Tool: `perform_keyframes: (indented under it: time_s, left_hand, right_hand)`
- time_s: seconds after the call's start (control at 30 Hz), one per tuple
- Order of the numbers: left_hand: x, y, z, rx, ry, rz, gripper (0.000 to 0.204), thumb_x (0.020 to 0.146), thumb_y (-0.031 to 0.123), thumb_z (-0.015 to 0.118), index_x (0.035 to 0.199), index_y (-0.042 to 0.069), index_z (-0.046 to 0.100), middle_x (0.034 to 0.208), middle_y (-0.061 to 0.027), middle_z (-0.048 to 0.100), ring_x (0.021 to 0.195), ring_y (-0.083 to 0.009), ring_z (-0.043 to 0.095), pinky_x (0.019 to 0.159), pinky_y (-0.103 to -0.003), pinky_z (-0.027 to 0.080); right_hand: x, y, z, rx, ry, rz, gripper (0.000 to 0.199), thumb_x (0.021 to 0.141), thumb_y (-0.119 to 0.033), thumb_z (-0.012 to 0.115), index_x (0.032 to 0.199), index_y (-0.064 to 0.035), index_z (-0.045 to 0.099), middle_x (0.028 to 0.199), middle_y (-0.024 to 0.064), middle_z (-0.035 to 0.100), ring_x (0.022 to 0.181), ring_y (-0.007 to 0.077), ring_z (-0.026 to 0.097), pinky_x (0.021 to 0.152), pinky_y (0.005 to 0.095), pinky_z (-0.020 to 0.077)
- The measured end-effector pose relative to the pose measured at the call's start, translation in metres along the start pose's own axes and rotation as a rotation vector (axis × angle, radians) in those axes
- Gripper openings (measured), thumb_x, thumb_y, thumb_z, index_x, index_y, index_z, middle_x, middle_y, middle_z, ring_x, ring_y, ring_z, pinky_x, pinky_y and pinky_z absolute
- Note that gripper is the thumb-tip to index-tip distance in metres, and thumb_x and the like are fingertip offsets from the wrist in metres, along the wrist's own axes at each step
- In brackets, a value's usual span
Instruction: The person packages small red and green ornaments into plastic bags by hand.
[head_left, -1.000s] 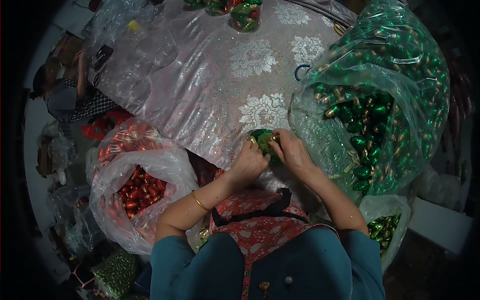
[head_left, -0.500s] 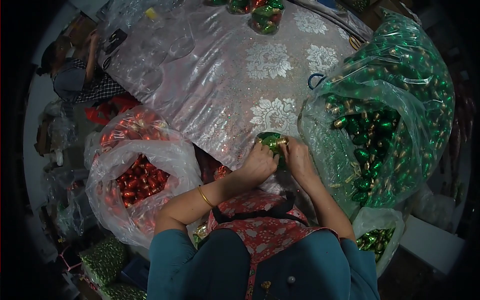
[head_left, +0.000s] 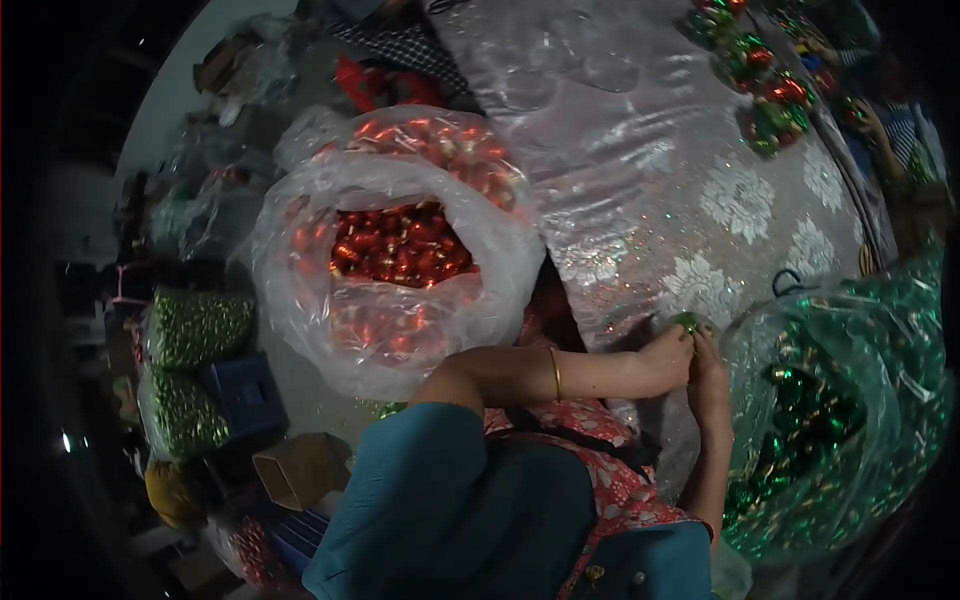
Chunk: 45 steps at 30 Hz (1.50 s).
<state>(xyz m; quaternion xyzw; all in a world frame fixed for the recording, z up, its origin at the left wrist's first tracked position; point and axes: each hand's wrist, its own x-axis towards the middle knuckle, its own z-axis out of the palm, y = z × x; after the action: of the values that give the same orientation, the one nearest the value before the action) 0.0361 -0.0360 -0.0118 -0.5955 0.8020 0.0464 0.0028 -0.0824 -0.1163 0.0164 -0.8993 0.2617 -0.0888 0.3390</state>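
Note:
My left hand (head_left: 665, 360) and my right hand (head_left: 708, 372) meet at the near edge of the cloth-covered table, fingers closed together. Between their fingertips shows a small part of a shiny green bauble (head_left: 687, 321); the fingers hide the rest. Just right of my right hand stands a large clear bag (head_left: 900, 450) of green glittery baubles (head_left: 815, 400) with gold caps. To the left of my hands, a big clear bag (head_left: 285, 265) lies open, with shiny red baubles (head_left: 400, 245) inside.
A pale patterned cloth (head_left: 630, 230) covers the table. Clear packs of red and green baubles (head_left: 770, 110) lie at its far right, near another person's hand (head_left: 875, 125). On the left floor are packed green bags (head_left: 200, 325), a blue crate (head_left: 248, 395) and a cardboard box (head_left: 300, 470).
The view has swung left, so the table and both bags appear farther right. My hands have drawn closer together and now cover most of the green bauble. Another person's hand now shows at right.

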Motion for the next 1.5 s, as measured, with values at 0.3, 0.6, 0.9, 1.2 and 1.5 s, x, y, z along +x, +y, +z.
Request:
perform_keyframes:
  time_s: [0.3, 0.6, 0.9, 1.2, 1.5]
  left_hand:
    - [-0.206, -0.124, 0.011, -0.155, 0.89, -0.823, 0.009, 0.073, 0.002, 0.061, 0.081, -0.001, 0.057, 0.086, -0.0148, 0.055, 0.084, -0.0322, 0.053, 0.074, -0.04, 0.043]
    - [-0.441, -0.244, 0.145, 0.345, -0.2, -1.543, 0.032, 0.081, 0.009, 0.05, 0.112, 0.004, 0.054, 0.132, -0.0211, 0.038, 0.118, -0.0382, 0.04, 0.097, -0.044, 0.039]
    - [-0.44, -0.253, 0.109, 0.314, -0.371, -1.471, 0.031, 0.085, 0.021, 0.052, 0.11, 0.003, 0.052, 0.105, -0.0137, 0.055, 0.097, -0.0318, 0.055, 0.08, -0.042, 0.048]
    - [-0.196, -0.101, -0.03, -0.842, 0.636, -0.945, 0.043, 0.08, 0.017, 0.066, 0.117, -0.001, 0.054, 0.108, -0.015, 0.06, 0.096, -0.0256, 0.059, 0.084, -0.034, 0.045]
    - [-0.012, -0.004, -0.051, -0.917, 0.508, -0.064, 0.055, 0.072, 0.025, 0.073, 0.116, 0.0, 0.049, 0.108, -0.0161, 0.052, 0.098, -0.035, 0.054, 0.081, -0.04, 0.045]
  right_hand:
    - [0.002, -0.002, -0.005, -0.146, -0.156, 0.045, 0.042, 0.083, 0.006, 0.043, 0.124, 0.0033, 0.047, 0.13, 0.024, 0.046, 0.12, 0.0388, 0.045, 0.098, 0.0409, 0.039]
    - [-0.007, 0.001, -0.014, -0.233, -0.157, 0.181, 0.052, 0.078, 0.01, 0.048, 0.129, -0.0014, 0.046, 0.137, 0.0174, 0.042, 0.125, 0.0329, 0.043, 0.099, 0.0362, 0.0387]
    - [0.011, -0.008, -0.02, -0.065, -0.161, 0.213, 0.039, 0.083, 0.003, 0.053, 0.122, -0.002, 0.051, 0.126, 0.0146, 0.053, 0.113, 0.0294, 0.054, 0.093, 0.0346, 0.0437]
    - [-0.029, -0.037, -0.063, 0.369, 0.242, 0.408, 0.034, 0.086, -0.003, 0.055, 0.119, -0.0025, 0.052, 0.113, 0.0082, 0.06, 0.099, 0.0144, 0.058, 0.083, 0.0297, 0.0474]
    - [-0.037, -0.041, -0.056, 0.104, 0.283, 0.06, 0.035, 0.081, -0.012, 0.063, 0.112, 0.0008, 0.052, 0.104, 0.0168, 0.059, 0.094, 0.0304, 0.059, 0.08, 0.0353, 0.0474]
